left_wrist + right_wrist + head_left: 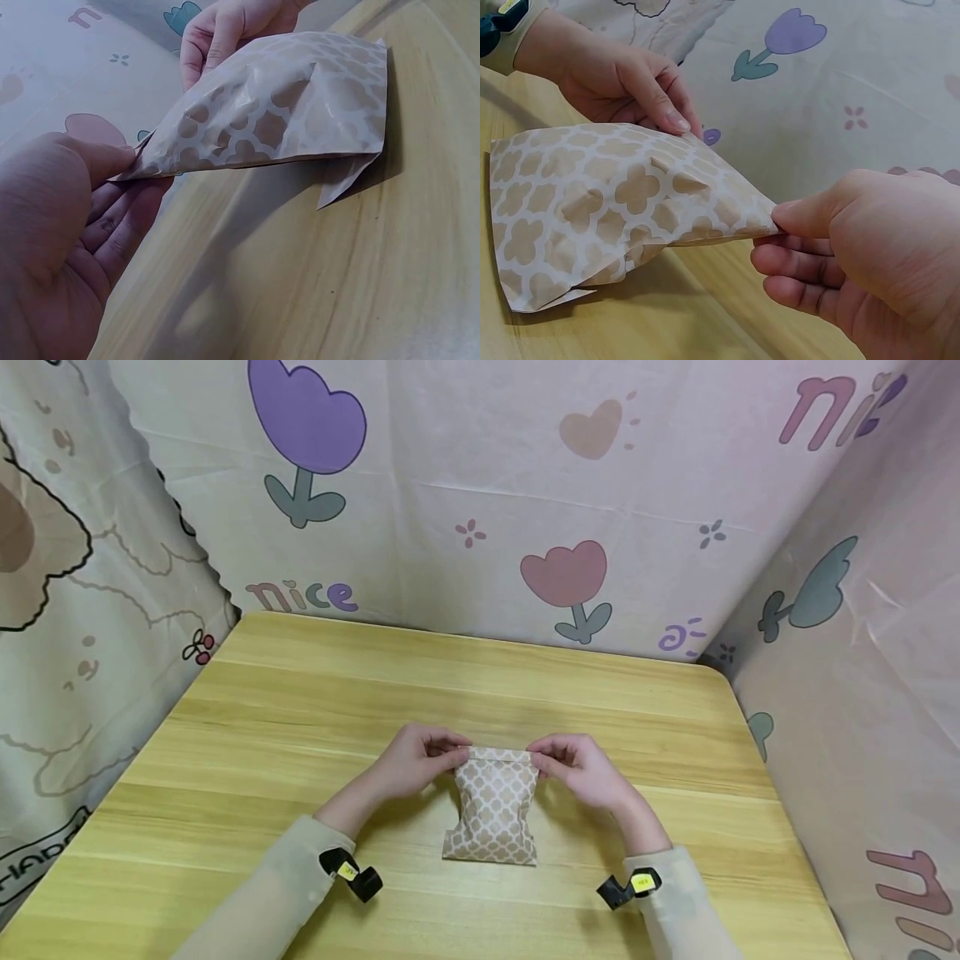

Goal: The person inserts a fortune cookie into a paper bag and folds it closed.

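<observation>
A small brown paper bag (497, 806) with a white lattice pattern stands between the two hands, its far end folded over into a narrow strip. My left hand (420, 762) pinches the left corner of that folded end between thumb and fingers. At the opposite corner, my right hand (581, 768) grips the fold the same way. Both wrist views show the pinched end raised off the table while the bag's near end (517, 247) rests on the wood. The paper bulges and creases in the middle; whatever is inside is hidden.
The light wooden table (300, 693) stretches out around the bag. Printed curtains (450, 460) with tulips and lettering hang behind it and along both sides. A small black camera (352, 872) is strapped on the left sleeve, and another camera (628, 887) on the right.
</observation>
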Demonstrator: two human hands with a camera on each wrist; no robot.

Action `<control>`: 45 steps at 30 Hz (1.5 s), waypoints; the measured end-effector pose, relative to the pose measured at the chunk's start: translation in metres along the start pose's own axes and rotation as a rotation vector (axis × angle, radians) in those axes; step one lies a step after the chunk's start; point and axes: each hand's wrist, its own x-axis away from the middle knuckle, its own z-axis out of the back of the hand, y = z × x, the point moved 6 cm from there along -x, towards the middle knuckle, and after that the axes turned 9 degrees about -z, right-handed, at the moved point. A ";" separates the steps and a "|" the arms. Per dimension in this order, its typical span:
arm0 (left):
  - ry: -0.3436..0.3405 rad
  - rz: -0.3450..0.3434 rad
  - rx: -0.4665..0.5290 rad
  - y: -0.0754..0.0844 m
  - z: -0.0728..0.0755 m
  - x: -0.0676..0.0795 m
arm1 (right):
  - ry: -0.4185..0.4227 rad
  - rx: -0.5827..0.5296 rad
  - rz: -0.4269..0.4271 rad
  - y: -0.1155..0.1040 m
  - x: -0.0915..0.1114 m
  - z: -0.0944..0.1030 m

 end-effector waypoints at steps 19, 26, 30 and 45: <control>0.007 0.024 0.070 -0.006 0.004 -0.014 | 0.000 -0.084 -0.025 0.002 -0.009 0.002; 0.008 0.036 0.061 -0.012 0.006 -0.019 | 0.009 -0.085 -0.047 0.006 -0.013 0.004; 0.010 0.056 0.081 -0.017 0.005 -0.022 | 0.023 -0.067 -0.042 0.009 -0.015 0.005; -0.002 0.074 0.143 -0.024 0.002 -0.025 | 0.067 -0.058 -0.032 0.018 -0.017 0.008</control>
